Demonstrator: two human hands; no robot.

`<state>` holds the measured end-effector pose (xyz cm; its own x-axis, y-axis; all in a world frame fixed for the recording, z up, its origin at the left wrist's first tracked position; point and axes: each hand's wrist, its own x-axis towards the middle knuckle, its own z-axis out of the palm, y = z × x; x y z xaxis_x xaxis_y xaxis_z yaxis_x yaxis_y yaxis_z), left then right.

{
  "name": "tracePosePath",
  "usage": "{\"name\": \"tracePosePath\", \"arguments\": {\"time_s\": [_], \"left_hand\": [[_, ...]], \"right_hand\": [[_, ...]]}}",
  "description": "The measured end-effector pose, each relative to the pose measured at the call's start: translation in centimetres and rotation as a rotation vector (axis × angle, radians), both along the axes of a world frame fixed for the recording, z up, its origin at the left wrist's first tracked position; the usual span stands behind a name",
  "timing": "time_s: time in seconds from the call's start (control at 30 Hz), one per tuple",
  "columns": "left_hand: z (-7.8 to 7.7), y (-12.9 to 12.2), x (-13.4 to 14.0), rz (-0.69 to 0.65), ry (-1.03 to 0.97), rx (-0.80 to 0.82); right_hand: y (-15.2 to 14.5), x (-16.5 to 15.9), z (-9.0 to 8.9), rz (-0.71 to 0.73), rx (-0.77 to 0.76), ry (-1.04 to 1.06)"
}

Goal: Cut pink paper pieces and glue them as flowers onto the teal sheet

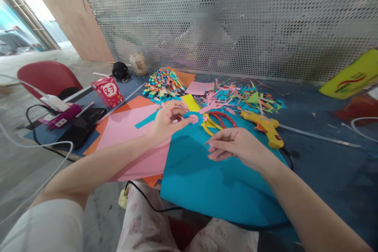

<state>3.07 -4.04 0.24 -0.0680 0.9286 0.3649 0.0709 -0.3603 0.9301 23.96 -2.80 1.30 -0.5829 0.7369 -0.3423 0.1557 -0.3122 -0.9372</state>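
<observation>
My left hand [171, 120] pinches a small paper flower [193, 119] between thumb and fingers; it has a pink fringed middle on a blue base. Just to the right and lower, my right hand [228, 144] has its fingertips pressed together. Whatever is between them, if anything, is too small to make out. Both hands hover over a large blue paper sheet [212, 189]. Past the right hand lie scissors [223, 120] with red and yellow handles. A yellow glue gun [264, 124] rests to their right.
Pink paper [130, 138] lies at left over orange sheets. Behind are folded colourful paper pieces [163, 82] and a heap of paper strips [242, 96]. A red drink carton [106, 90], a phone [84, 128] and a purple power strip [60, 116] are at left. A yellow bottle [350, 75] stands far right.
</observation>
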Motion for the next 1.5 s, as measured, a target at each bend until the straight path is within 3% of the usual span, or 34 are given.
{"name": "tracePosePath", "arguments": {"time_s": [0.4,0.57,0.67,0.77,0.87,0.93,1.1,1.27,1.4,1.5], "left_hand": [[-0.3,0.2,-0.1,0.039,0.069,0.03],[-0.3,0.2,-0.2,0.06,0.109,0.028],[-0.3,0.1,-0.2,0.066,0.121,0.052],[-0.4,0.2,-0.2,0.065,0.11,0.05],[-0.5,0.2,-0.1,0.06,0.097,0.036],[-0.5,0.2,-0.1,0.045,0.09,0.027],[-0.5,0.3,-0.3,0.032,0.117,0.04],[-0.5,0.0,0.1,0.022,0.126,0.04],[-0.6,-0.1,0.0,0.084,0.221,0.149],[-0.6,0.0,-1.1,0.112,0.429,0.359]], "right_hand": [[-0.9,0.2,0.5,0.213,0.288,-0.195],[-1.5,0.5,0.5,0.299,0.308,-0.088],[-1.8,0.5,0.5,0.498,0.144,0.032],[-1.9,0.4,0.9,0.814,-0.051,0.123],[-1.7,0.5,1.1,1.15,-0.054,0.108],[-1.5,0.6,1.1,1.211,-0.004,0.086],[-1.3,1.0,0.9,0.861,0.178,0.25],[-1.4,0.9,1.0,0.79,0.134,0.016],[-0.8,0.5,0.6,0.391,0.259,-0.028],[-0.3,0.3,0.2,0.19,0.17,0.005]]}}
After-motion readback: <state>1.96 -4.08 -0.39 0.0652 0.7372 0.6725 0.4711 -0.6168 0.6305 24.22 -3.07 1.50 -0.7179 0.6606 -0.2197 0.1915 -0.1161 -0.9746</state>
